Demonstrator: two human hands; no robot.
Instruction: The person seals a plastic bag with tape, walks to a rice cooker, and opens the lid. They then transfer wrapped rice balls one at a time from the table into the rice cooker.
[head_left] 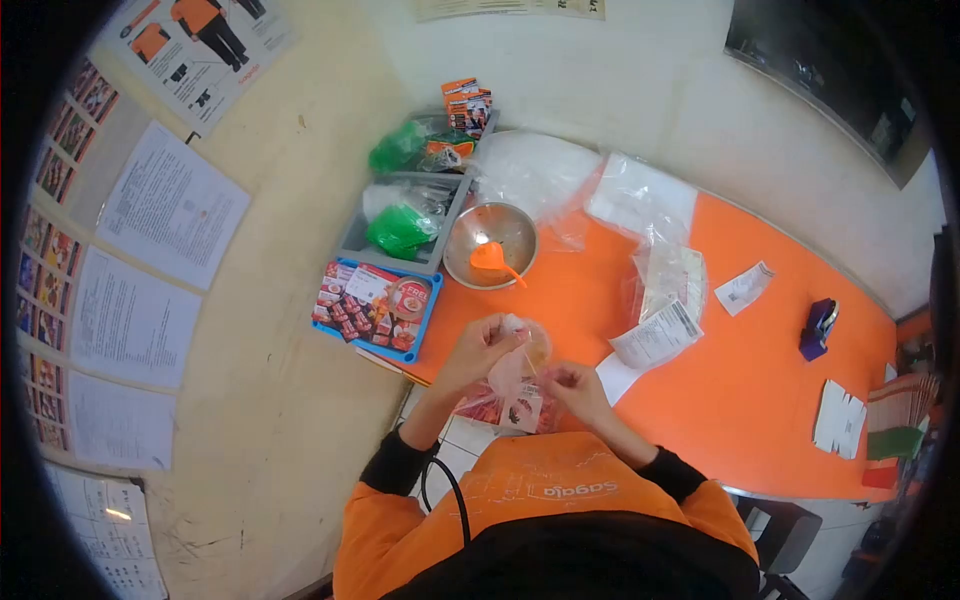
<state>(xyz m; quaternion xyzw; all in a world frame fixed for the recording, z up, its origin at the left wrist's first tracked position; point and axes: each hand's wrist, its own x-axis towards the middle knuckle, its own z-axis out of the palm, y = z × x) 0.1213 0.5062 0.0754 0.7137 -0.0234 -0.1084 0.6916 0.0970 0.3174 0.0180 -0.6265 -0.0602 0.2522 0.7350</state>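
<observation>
Near the table's front edge, my left hand (482, 348) pinches the gathered part of a clear plastic bag (512, 368). Something pale and yellowish shows through the film beside those fingers. My right hand (578, 388) is closed in a pinch at the bag's right side. A thin pale strand seems to run to its fingertips, too fine to name. Below both hands, close to my orange shirt, is a red printed packet (520, 410) with pictures on it, partly covered by the bag.
A steel bowl (460, 245) holds an orange scoop (490, 257). Grey trays (350, 240) with green-and-clear bags stand left, beside a blue basket (425, 335) of printed cards. Plastic bags (535, 170), a receipt (657, 335) and a purple stapler-like device (817, 330) lie on the orange table (760, 400).
</observation>
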